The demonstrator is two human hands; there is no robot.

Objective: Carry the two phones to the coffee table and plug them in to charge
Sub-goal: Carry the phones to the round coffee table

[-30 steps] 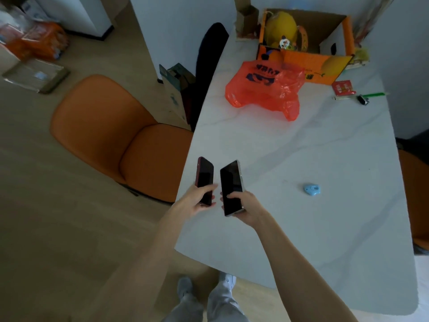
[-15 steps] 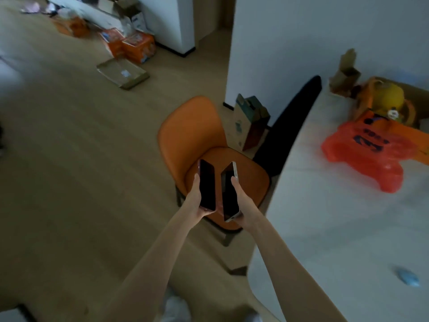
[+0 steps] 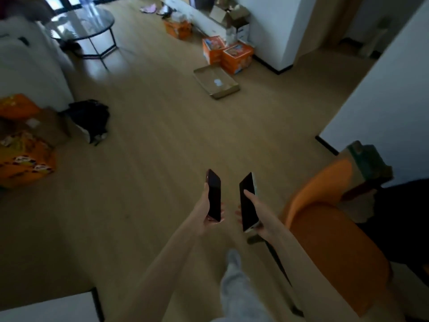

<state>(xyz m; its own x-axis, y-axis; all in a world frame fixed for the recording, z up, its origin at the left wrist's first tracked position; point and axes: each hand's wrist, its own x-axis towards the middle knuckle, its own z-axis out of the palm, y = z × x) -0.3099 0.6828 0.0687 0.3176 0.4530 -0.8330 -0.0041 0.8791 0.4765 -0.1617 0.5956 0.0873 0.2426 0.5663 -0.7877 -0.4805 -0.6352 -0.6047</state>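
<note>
My left hand (image 3: 209, 211) grips a dark phone with a reddish edge (image 3: 214, 196), screen up and black. My right hand (image 3: 256, 213) grips a slightly larger phone with a pale edge (image 3: 248, 202), its screen dark too. Both phones are held side by side, a little apart, out in front of me above the wooden floor. A round glass coffee table (image 3: 83, 22) on thin black legs stands far off at the upper left. No charger or cable can be made out from here.
An orange chair (image 3: 325, 219) is close on my right. A flat cardboard tray (image 3: 217, 82) and orange boxes (image 3: 228, 53) lie ahead near a white wall corner. A black bag (image 3: 89, 119) and orange boxes (image 3: 25, 156) sit at left beside a white sofa (image 3: 27, 63).
I have turned left away from the white marble table, which has gone out of view. The open floor and glass coffee table have come into view. Both hands still hold the phones.
</note>
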